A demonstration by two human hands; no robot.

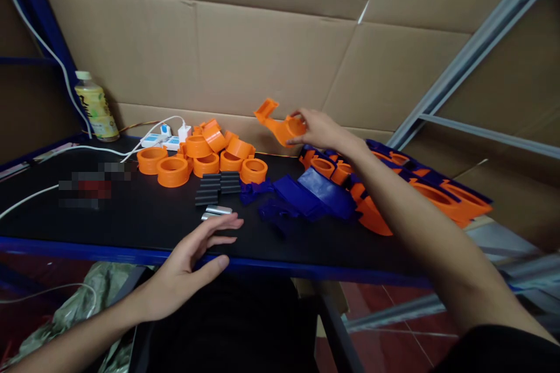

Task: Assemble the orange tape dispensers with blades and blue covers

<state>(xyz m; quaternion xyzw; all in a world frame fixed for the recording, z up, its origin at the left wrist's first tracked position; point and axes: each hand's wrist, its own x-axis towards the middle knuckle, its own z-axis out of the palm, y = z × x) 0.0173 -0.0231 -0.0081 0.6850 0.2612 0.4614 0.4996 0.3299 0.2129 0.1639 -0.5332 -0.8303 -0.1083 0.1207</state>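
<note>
My right hand grips an orange plastic part, which has a ring at one end and a square, box-like end on an arm. It is raised above the back of the table. My left hand is open over the front edge, fingers apart, with nothing in it. Just beyond its fingertips lie small silvery bars. Behind those are dark ribbed pieces. A pile of orange rings sits farther back. Blue flat pieces lie between my hands, beside several assembled orange-and-blue parts partly hidden by my right forearm.
A yellow-labelled bottle stands at the back left. White power strips with plugs and cables lie behind the rings. Cardboard walls the back; a metal frame bar slants up on the right. The table's blue front edge runs below.
</note>
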